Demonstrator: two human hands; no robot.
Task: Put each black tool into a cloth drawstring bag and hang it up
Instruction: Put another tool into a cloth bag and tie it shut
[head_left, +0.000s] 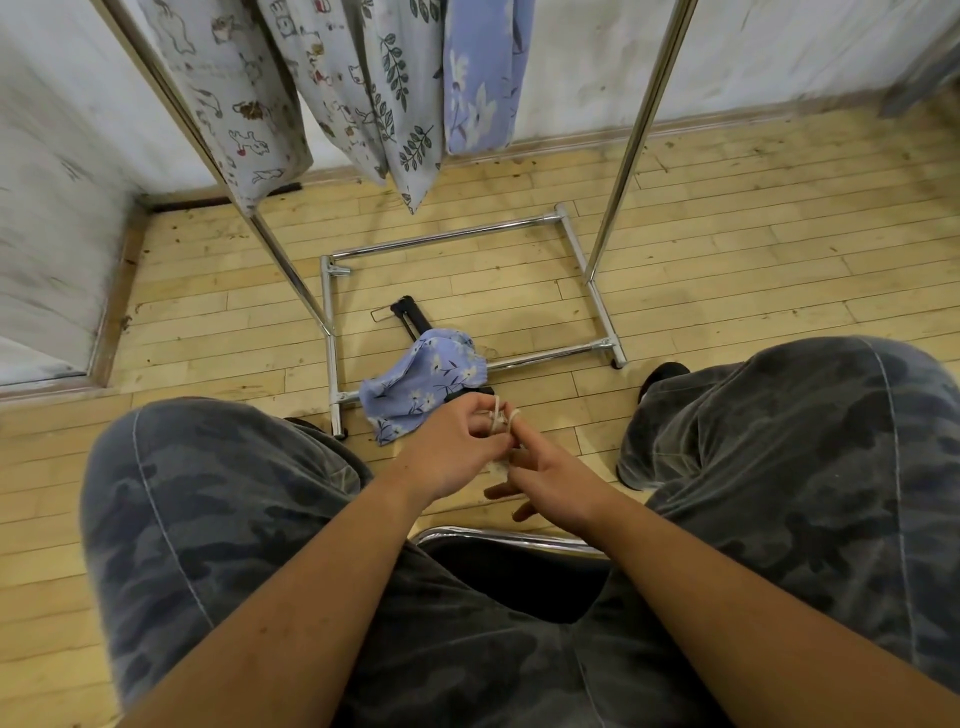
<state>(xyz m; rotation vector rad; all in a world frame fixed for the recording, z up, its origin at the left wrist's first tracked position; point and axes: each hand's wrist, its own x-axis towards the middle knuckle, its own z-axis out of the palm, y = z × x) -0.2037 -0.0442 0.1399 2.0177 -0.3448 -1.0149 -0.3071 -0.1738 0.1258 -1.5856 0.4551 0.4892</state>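
Note:
A blue flowered cloth drawstring bag (423, 382) lies on the wooden floor by the rack's base. A black tool (413, 317) sticks out of its far end, and a black end shows at the bag's mouth near my fingers. My left hand (457, 447) and my right hand (540, 467) meet just in front of the bag. Both pinch the white drawstring (500, 413), which loops around their fingertips.
A chrome clothes rack (597, 345) stands ahead, its base frame on the floor. Several patterned cloth bags (363, 93) hang from it at the top. My knees in camouflage trousers flank the hands. A chrome chair edge (509, 538) shows between my legs.

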